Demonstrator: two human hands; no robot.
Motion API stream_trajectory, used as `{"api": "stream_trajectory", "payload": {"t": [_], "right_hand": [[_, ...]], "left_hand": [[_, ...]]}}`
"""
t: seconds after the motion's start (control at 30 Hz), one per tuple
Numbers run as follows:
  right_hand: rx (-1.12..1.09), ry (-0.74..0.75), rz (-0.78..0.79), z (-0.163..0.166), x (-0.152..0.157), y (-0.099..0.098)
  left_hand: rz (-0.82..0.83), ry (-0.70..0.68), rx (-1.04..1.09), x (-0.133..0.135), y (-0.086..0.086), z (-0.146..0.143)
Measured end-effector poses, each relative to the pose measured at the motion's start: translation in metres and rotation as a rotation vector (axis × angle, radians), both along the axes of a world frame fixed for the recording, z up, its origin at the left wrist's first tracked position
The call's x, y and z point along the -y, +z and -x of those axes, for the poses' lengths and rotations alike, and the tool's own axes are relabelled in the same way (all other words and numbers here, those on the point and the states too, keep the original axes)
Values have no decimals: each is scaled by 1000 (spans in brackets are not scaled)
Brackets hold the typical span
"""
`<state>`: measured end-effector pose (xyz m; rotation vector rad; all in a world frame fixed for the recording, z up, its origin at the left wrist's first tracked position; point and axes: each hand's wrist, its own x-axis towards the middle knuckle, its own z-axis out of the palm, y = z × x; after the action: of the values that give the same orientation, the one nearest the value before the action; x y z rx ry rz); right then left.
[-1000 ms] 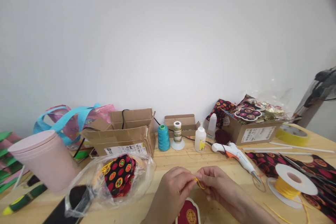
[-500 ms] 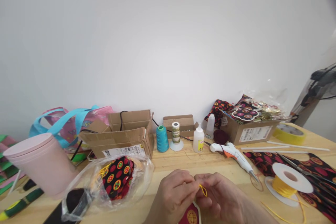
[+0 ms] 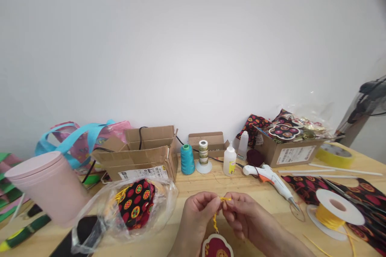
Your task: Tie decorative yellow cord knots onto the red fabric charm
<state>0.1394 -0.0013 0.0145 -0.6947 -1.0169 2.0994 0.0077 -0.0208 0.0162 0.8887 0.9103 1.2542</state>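
A yellow cord runs between my hands at the bottom middle of the head view. My left hand pinches it with thumb and forefinger. My right hand pinches the same cord close by, a short piece showing between the fingertips. From the cord hangs a dark red pendant with a pale scalloped rim and a gold pattern, its lower part cut off by the frame edge.
A hot glue gun and a spool of yellow cord lie to the right. Teal thread and a glue bottle stand behind. Leftward are a plastic bag with patterned fabric and a pink bin.
My hands have moved slightly apart, and the left has turned so its thumb shows. The small yellow loop at the fingertips is no longer visible; more of the cord and pendant shows below.
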Motion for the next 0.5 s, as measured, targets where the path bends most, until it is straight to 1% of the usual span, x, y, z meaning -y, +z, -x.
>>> {"api": "stream_trajectory", "payload": {"t": [0.07,0.13,0.2,0.27,0.37,0.5], "right_hand": [[212,-161,-251,0,-1,1],[411,-321,-498,1,-2,2],[547,-428,-728,1,-1,2],[616,-480,-923,2,1,1],[635,-534,-1136,1,2,-2],[660,-599,-1338,-1,2,-4]], "left_hand": [[75,-34,187,0,-1,0],[107,-47,321,1,-1,0],[97,-49,378,2,-1,-1],[74,-54,385,2,-1,-2],[67,-59,387,2,-2,-3],[110,-74,428,2,-5,-6]]}}
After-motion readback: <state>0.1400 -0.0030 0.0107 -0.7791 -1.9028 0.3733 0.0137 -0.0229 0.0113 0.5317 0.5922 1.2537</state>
